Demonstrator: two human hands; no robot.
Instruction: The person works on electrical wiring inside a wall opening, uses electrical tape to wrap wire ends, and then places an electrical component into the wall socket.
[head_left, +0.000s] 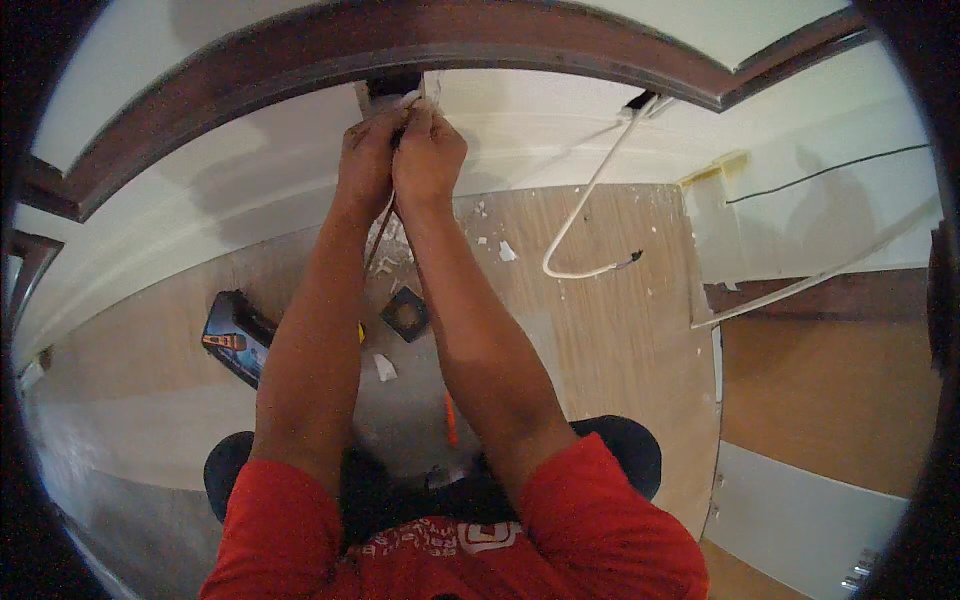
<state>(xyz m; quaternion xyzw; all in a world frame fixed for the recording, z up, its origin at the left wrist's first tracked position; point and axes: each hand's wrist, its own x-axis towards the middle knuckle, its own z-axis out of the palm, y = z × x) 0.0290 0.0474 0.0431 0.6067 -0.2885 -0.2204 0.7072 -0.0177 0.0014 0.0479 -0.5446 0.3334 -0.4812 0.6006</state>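
At the left, a dark box (235, 335) with a device pictured on it lies on the wood-patterned floor (610, 350). Next comes the person's left hand (367, 165), raised to an opening (393, 84) in the pale wall, under a dark wooden frame (440, 40). A thin brown cord (377, 240) hangs from between the two hands, and a pale strand (409, 98) shows at the fingertips, just at the opening. Below, a white scrap (385, 368) and a dark square plate (390, 318) with a round hole lie on the floor. The right hand (432, 160) touches the left; the fingers of both are bent in and bunched together, but one cannot tell exactly what each pinches. An orange stick-like piece (451, 420) lies beside the right forearm. Farther right, a white cable (588, 200) hangs from a second opening (637, 101), its dark-tipped end bent toward the right.
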